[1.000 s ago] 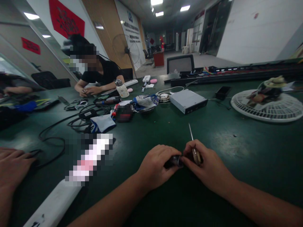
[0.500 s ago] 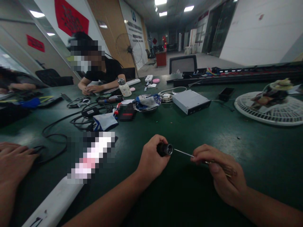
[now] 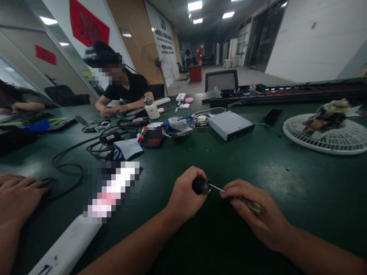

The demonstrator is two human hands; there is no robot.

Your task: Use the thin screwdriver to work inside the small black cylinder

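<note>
Head view, seated at a dark green workbench (image 3: 275, 168); left hand (image 3: 185, 193) curled closed around a small dark cylinder (image 3: 200, 186) with a bright metal rim, held up just above the bench top; right hand (image 3: 255, 210) closed around a screwdriver (image 3: 216, 187), its amber-toned handle mostly inside the fingers, its thin steel shaft pointing left; shaft tip right at the cylinder's rim, but whether it goes inside cannot be told at this size; hands close together, not touching each other; cylinder looks in one piece, no cap or loose part visible near the hands, inner end hidden; how far any work on it has got cannot be told beyond that. Nearby, a long white strip (image 3: 65, 244) lies left of the left forearm, its far end pixelated; black cables (image 3: 69, 168) and a blue-and-white cloth (image 3: 129, 149) lie beyond it; a silver drive enclosure (image 3: 231, 125) sits farther up the bench; a round white fan grille (image 3: 323, 143) sits at right, with objects on top; another person's hand (image 3: 17, 194) rests at far left; a co-worker (image 3: 126, 88) sits across the bench, hands together.
</note>
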